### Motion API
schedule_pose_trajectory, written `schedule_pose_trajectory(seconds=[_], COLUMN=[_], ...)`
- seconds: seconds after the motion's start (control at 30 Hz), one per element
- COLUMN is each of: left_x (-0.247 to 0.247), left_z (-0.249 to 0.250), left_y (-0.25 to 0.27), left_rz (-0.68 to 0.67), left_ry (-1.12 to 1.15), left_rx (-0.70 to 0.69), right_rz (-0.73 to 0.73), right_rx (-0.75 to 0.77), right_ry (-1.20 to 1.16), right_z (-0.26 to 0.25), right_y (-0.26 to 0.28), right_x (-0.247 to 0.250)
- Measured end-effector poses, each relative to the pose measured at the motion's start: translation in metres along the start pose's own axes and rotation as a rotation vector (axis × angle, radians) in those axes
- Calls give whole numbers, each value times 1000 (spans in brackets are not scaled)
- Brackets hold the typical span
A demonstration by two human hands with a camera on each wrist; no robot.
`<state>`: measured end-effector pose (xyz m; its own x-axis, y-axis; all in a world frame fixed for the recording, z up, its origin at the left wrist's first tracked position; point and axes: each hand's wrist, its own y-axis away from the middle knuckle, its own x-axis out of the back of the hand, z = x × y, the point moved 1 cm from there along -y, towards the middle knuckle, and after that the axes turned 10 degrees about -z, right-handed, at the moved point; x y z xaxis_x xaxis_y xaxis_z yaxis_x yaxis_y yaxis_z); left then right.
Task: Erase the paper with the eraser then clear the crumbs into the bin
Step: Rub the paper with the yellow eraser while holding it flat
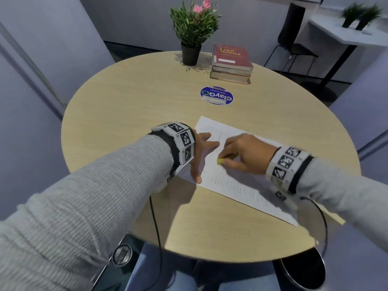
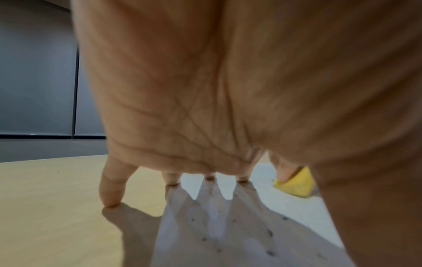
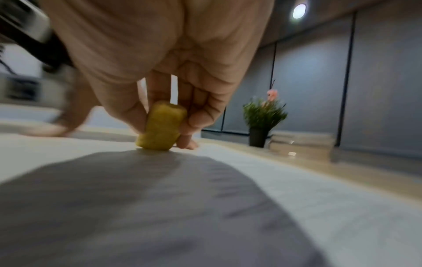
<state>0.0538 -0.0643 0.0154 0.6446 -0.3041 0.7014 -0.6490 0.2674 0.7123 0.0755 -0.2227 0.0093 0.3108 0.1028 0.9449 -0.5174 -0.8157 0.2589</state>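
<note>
Round wooden table (image 1: pixel 130 97): the landmark for all entries below.

Bin (image 1: pixel 304 269): dark, round, below the table's near edge on the right side.

Paper (image 1: pixel 241 185): one white printed sheet, flat on the table's near half, lying at a slant; small dark crumbs (image 2: pixel 269 233) dot its surface near our left hand in the left wrist view.

Stack of books (image 1: pixel 232 64): on the table's far side, red cover uppermost.

Potted plant (image 1: pixel 192 32): green with pink flowers, black pot, at the table's far edge, just beside the books.

Round blue sticker (image 1: pixel 216 95): near the table's middle, between the books and the paper.

Left hand (image 1: pixel 199 152): we keep it spread wide, fingers straight. Three fingertips press the paper's left edge against the table; the little finger (image 2: pixel 111 189) comes down on bare wood just off the sheet. It holds nothing.

Right hand (image 1: pixel 245 154): fingers curled; we pinch the eraser between thumb and fingers, above the sheet near its middle.

Eraser (image 3: pixel 161 126): small, yellow, upright, its lower end touching the paper on the table, just beside the left hand.
</note>
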Motion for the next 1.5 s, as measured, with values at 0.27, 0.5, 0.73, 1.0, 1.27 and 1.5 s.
schedule_pose_trajectory(seconds=[0.27, 0.5, 0.73, 1.0, 1.27, 1.5], left_x=[4, 5, 2, 1, 4, 2], left_z=[-1, 0, 8, 8, 6, 3], left_y=[2, -9, -13, -15, -17, -26], left_rz=[0, 9, -29, -62, -90, -110], left_ry=[-37, -48, -62, -74, -62, -78], left_rx=[26, 70, -2, 9, 33, 88], right_rz=[-89, -43, -14, -44, -97, -109], right_rx=[76, -19, -49, 61, 97, 149], right_ry=[-2, 75, 115, 90, 111, 50], right_z=[-13, 11, 1, -14, -26, -32], right_y=[6, -4, 0, 6, 10, 21], right_x=[-7, -4, -9, -10, -13, -20])
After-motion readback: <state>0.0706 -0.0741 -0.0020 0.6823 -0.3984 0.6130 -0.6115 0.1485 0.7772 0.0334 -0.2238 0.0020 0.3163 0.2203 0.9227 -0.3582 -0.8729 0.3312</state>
